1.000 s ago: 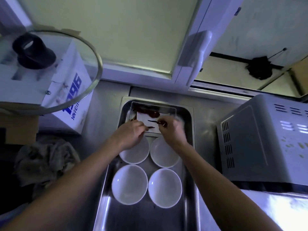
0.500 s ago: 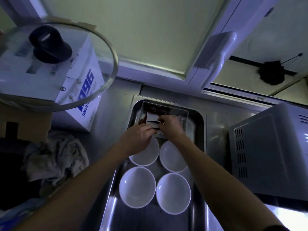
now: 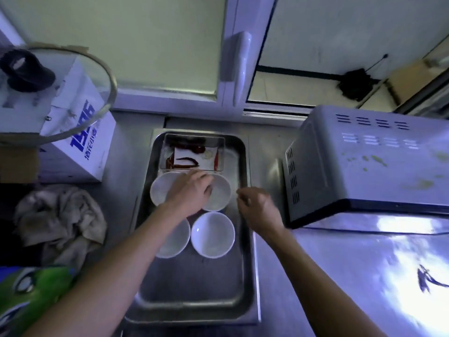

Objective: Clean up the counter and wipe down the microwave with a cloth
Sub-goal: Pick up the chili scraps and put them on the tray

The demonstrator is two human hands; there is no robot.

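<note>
Fingers of the left hand (image 3: pixel 192 190) lie loosely bent over the two far white bowls (image 3: pixel 218 193), with nothing seen held; whether the tips touch a rim cannot be told. Fingers of the right hand (image 3: pixel 257 205) are loosely curled and relaxed, hovering above the right wall of the steel tray (image 3: pixel 194 295), apparently holding nothing.

Head view, places taken from the fingers:
- Just beyond the left fingers: a clear container (image 3: pixel 193 152) with dried red chillies (image 3: pixel 187 161), at the far end of the tray.
- Under and nearer than the left fingers: four bowls in a two-by-two block; the near right one (image 3: pixel 212 234) is fully exposed.
- Right of the right fingers, near: the microwave (image 3: pixel 364 164), rear vents facing the tray, with stains on its top panel.
- Left of the left forearm, well apart from both hands: a crumpled cloth (image 3: pixel 58 217) on the tabletop (image 3: pixel 340 276).
- Far left: a cardboard box (image 3: pixel 80 132) and a glass lid (image 3: pixel 56 93).

Judgement: tidying stage, wiping not yet begun. The key relation is that cloth and microwave sit on opposite sides of the tray. The left hand is clearly nearer the cloth, the right nearer the microwave. The tray's long axis runs away from the person, between the two.
</note>
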